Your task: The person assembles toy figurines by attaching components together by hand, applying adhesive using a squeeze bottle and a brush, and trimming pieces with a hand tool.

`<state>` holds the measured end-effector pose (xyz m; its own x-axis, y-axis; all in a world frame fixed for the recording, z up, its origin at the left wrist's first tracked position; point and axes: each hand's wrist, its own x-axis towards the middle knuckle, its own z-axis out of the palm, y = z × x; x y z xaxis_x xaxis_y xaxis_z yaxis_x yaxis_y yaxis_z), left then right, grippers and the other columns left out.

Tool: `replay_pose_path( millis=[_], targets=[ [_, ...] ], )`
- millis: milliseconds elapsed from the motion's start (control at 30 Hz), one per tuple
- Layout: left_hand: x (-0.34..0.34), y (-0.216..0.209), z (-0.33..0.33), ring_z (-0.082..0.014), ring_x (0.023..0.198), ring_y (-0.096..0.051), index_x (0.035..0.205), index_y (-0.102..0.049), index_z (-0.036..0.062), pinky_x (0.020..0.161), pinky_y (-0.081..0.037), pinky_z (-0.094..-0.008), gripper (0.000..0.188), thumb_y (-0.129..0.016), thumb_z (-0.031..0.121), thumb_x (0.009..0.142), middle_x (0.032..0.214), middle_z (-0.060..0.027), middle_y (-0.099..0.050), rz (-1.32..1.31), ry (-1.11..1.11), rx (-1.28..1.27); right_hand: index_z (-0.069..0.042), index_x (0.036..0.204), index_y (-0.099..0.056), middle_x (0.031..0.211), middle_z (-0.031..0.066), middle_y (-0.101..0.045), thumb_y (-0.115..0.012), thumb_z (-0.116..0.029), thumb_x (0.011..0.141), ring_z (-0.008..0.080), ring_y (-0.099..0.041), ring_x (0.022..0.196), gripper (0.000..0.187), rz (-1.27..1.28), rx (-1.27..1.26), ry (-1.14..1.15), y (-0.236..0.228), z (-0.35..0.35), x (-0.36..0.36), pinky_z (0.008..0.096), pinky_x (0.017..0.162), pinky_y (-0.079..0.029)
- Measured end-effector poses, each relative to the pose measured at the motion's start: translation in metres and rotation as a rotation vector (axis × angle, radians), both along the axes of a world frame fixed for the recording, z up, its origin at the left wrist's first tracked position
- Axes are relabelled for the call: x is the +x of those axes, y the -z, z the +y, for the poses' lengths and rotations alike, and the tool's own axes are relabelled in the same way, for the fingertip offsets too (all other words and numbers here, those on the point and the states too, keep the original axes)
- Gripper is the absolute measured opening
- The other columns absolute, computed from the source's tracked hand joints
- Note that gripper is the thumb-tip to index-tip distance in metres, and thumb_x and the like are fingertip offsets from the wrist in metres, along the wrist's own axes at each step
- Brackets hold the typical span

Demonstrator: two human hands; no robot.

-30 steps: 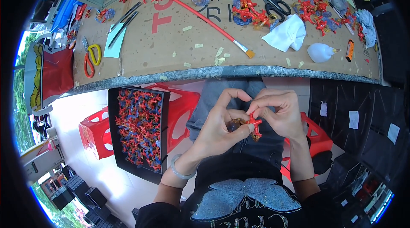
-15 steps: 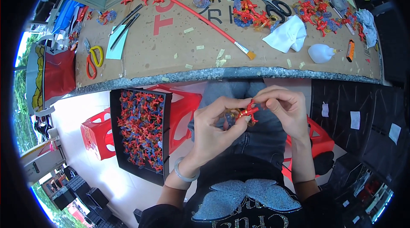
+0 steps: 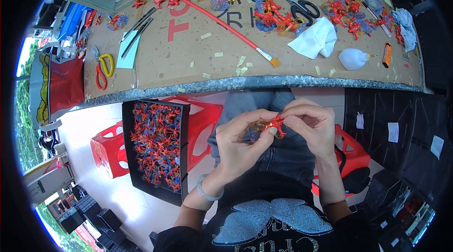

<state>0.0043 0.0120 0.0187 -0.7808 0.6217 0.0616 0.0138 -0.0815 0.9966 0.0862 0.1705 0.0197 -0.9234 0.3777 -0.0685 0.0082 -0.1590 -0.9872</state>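
Observation:
Over my lap, my left hand (image 3: 239, 136) pinches a small red plastic figurine (image 3: 273, 123) with clear yellow and blue parts at its left end. The fingers of my right hand (image 3: 311, 124) close on the figurine's right side, thumb and forefinger pressed together there. Whether they grip the figurine itself or some tiny bit on it cannot be made out. Many similar red, blue and yellow figurines (image 3: 278, 16) lie along the far part of the cardboard-covered table (image 3: 155, 63).
A black tray (image 3: 185, 129) heaped with figurines rests left of my legs by red stools (image 3: 108, 148). On the table lie a red-handled brush (image 3: 236, 35), black scissors (image 3: 306, 9), yellow-red snips (image 3: 101, 68), tweezers (image 3: 138, 37), white cloth (image 3: 314, 38) and a white squeeze bottle (image 3: 354, 58).
My right thumb and fingers have come in from above the figurine to close against its right side. My left hand keeps its pinch in nearly the same spot.

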Motion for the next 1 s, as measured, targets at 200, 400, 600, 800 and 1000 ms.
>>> replay_pose_path(
  millis=[200, 400, 600, 800, 1000],
  targets=[
    [0.0026, -0.0073, 0.0046, -0.0131, 0.089, -0.065, 0.105, -0.064, -0.0076, 0.078, -0.053, -0.0242, 0.027, -0.067, -0.009, 0.079, 0.098, -0.0122, -0.067, -0.164, -0.047, 0.097, 0.005, 0.091, -0.07, 0.088, 0.012, -0.066, -0.068, 0.002, 0.081, 0.0155, -0.061, 0.081, 0.01, 0.001, -0.01, 0.009, -0.0021, 0.0001, 0.0005, 0.0261, 0.072, -0.048],
    [0.0041, -0.0026, 0.0017, -0.0118, 0.088, -0.064, 0.111, -0.063, -0.0065, 0.076, -0.052, -0.0226, 0.032, -0.065, -0.01, 0.08, 0.099, -0.0125, -0.066, -0.166, -0.012, 0.072, 0.005, 0.091, -0.07, 0.088, 0.0122, -0.065, -0.068, 0.001, 0.081, 0.0155, -0.061, 0.082, 0.01, 0.005, 0.003, 0.018, -0.0028, -0.0017, -0.0006, 0.026, 0.073, -0.049],
    [0.0055, 0.0009, 0.0032, -0.0107, 0.084, -0.063, 0.113, -0.063, -0.0061, 0.071, -0.05, -0.0206, 0.034, -0.065, -0.011, 0.079, 0.097, -0.0124, -0.066, -0.104, -0.049, 0.089, 0.005, 0.091, -0.07, 0.089, 0.0123, -0.065, -0.068, 0.001, 0.082, 0.0156, -0.061, 0.082, 0.01, 0.011, 0.023, 0.017, -0.0028, -0.0014, -0.0012, 0.0259, 0.073, -0.048],
    [0.005, -0.0008, 0.0014, -0.0108, 0.084, -0.063, 0.112, -0.064, -0.0062, 0.071, -0.05, -0.0204, 0.033, -0.065, -0.011, 0.079, 0.097, -0.012, -0.066, -0.105, -0.046, 0.085, 0.005, 0.091, -0.07, 0.089, 0.0124, -0.065, -0.067, 0.002, 0.082, 0.0156, -0.061, 0.082, 0.01, 0.012, 0.028, 0.007, -0.0038, -0.002, -0.0003, 0.0259, 0.073, -0.049],
    [0.0031, -0.0053, -0.0001, -0.0107, 0.086, -0.062, 0.113, -0.063, -0.0054, 0.072, -0.05, -0.0207, 0.034, -0.063, -0.011, 0.08, 0.098, -0.0106, -0.064, -0.282, -0.007, 0.081, 0.005, 0.091, -0.07, 0.089, 0.012, -0.066, -0.067, 0.002, 0.082, 0.0155, -0.061, 0.082, 0.01, -0.011, 0.004, 0.01, -0.0047, -0.0032, 0.0001, 0.026, 0.073, -0.049]
  ],
)
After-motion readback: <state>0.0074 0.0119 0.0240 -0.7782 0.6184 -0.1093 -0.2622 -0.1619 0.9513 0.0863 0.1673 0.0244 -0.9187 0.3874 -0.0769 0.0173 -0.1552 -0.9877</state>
